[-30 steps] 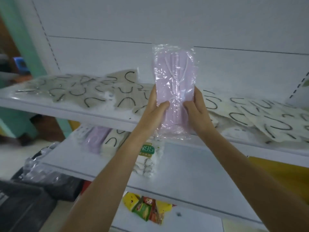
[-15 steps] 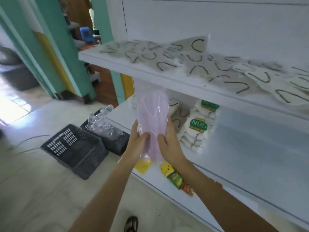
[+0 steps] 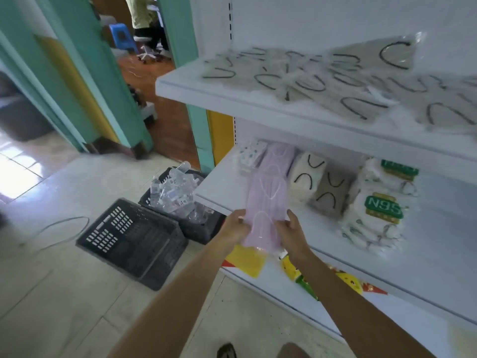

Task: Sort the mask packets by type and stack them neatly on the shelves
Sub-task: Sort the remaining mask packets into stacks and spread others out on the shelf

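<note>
Head cam: both hands hold one pink packet [image 3: 265, 202] by its lower half. L hand [image 3: 236, 226] pinches the left edge and R hand [image 3: 290, 232] the right edge, fingers curled round it. The packet is tilted, its lower end out past the front lip of the mid shelf [image 3: 426, 254] and its top end pointing at the pink stack [image 3: 280, 156] at the back. Can't tell if the two touch.

Along the mid shelf, L to R: patterned packs [image 3: 251, 153], the pink stack, white packs [image 3: 307, 177], grey packs [image 3: 330, 192], then N95 stacks [image 3: 379, 208]. The top shelf [image 3: 206, 91] has flat grey packs [image 3: 322, 81] spread loose and overlapping.

On the floor at left there is a black crate [image 3: 134, 236], and just behind it a 2nd crate [image 3: 204, 228] full of clear packets.
</note>
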`<action>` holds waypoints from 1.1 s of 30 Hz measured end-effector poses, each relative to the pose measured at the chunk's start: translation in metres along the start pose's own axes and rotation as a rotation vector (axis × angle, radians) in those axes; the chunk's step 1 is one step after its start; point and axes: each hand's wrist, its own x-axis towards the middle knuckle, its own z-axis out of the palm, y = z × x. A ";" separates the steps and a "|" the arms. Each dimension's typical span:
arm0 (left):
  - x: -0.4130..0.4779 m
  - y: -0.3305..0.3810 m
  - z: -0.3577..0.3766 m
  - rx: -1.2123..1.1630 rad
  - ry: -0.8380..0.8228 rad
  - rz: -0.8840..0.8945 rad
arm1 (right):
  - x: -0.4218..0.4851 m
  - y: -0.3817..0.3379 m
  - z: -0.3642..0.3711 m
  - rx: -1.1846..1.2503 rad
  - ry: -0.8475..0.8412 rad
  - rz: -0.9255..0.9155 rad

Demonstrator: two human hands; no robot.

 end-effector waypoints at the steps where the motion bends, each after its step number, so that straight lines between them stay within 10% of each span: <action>1: 0.015 0.003 -0.007 0.036 0.007 0.014 | 0.010 0.002 0.009 -0.004 0.013 0.029; 13: 0.198 0.063 0.016 0.256 0.023 0.354 | 0.173 -0.042 0.013 -0.165 0.294 -0.179; 20: 0.300 0.037 0.041 0.693 -0.084 0.512 | 0.271 -0.039 0.002 -0.531 0.174 -0.171; 33: 0.233 0.041 -0.006 0.745 -0.047 0.519 | 0.218 -0.046 0.004 -0.904 0.133 -0.313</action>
